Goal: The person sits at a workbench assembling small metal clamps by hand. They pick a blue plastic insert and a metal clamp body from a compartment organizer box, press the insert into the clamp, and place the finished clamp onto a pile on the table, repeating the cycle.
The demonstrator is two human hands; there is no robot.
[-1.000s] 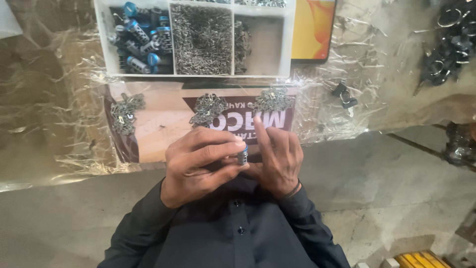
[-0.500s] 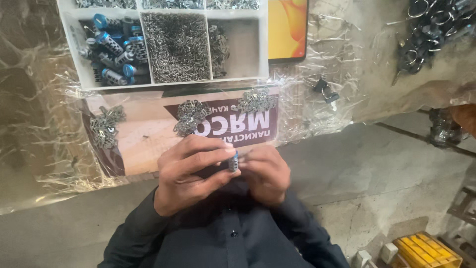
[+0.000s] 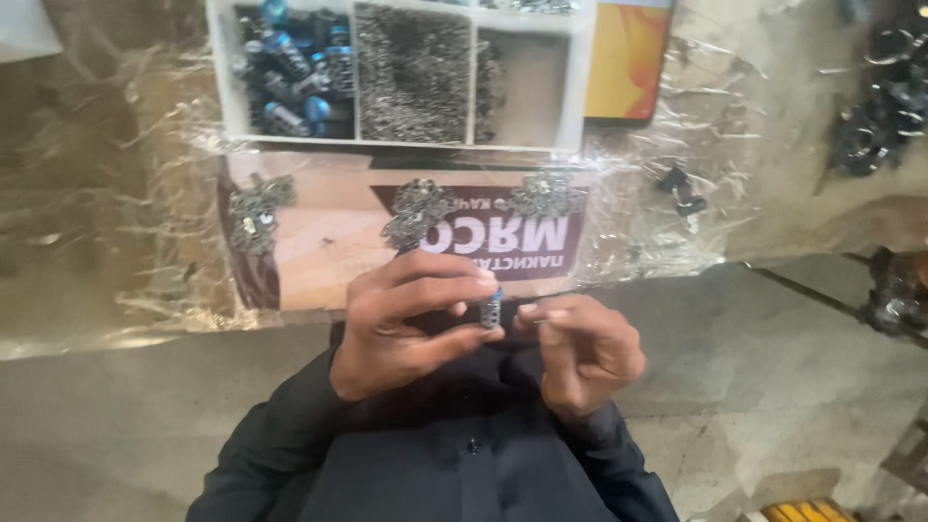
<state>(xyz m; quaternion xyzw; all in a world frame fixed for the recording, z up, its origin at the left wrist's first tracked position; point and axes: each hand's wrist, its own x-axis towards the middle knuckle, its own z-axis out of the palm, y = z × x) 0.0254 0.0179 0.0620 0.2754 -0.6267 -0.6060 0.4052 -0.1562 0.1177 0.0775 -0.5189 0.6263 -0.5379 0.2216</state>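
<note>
Since half a second ago both hands have shifted slightly rightward in view, staying close before the chest. Left hand pinches a small metal cylinder with a blue cap between thumb and fingers — upright. Right hand sits just beside it, fingers curled, fingertips near the cylinder. Compartment tray lies beyond — on the plastic-covered table.
</note>
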